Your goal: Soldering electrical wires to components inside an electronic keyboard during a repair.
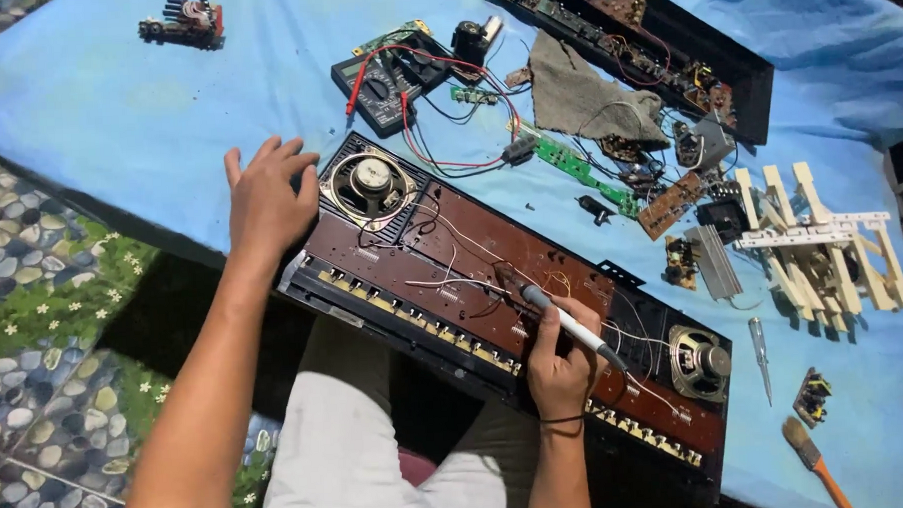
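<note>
Fingers spread, the left hand (266, 195) lies flat on the blue cloth (96, 106) over the counter, touching the top left corner of an opened keyboard case (494, 313) and holding nothing. The case runs on a slant from that hand down to the lower right, its brown circuit board (452, 254) laid bare and crossed by thin white wires. Just right of the left hand, a round speaker (370, 184) sits in the case's corner. Farther right, the right hand (560, 355) rests on the near edge of the case, closed around a soldering iron (564, 322) held like a pen, its tip pointing up and left onto the board near the middle. A second speaker (701, 362) sits at the right end of the case, just right of that hand. Beyond the case, at the far side of the cloth, lie a small motor part (185, 20) at the far left, a black multimeter (387, 76) with red and black leads, a grey rag (586, 99), a long black chassis (644, 37) full of parts, and green circuit strips (584, 174). To the right stand a pale wooden frame (821, 241), a screwdriver (760, 353) and an orange-handled brush (814, 462) near the corner.
</note>
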